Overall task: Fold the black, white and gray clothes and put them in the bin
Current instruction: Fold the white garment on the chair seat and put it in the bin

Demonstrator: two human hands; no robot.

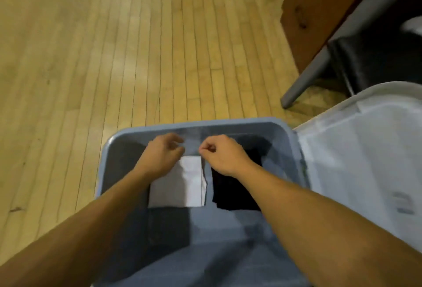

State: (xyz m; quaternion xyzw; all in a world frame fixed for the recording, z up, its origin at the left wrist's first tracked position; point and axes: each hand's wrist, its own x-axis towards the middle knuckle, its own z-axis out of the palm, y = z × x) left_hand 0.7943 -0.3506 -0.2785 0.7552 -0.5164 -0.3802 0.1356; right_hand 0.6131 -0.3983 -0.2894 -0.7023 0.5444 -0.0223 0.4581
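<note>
Wooden floor (137, 47); bin (198, 124) (two folded clothes (182, 184))

A blue-gray plastic bin (107, 161) stands open. On its floor, toward the far wall, a folded white garment (182, 186) lies flat just left of a folded black garment (233, 193).

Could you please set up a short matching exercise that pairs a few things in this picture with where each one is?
Things:
1. folded white garment
2. folded black garment
3. translucent white plastic lid
4. grey metal chair leg

Places:
A. on the wooden floor beyond the bin
B. inside the blue-grey plastic bin, left side
C. beside the bin, to its right
D. inside the bin, right side

Pairs: 1-B, 2-D, 3-C, 4-A
</note>
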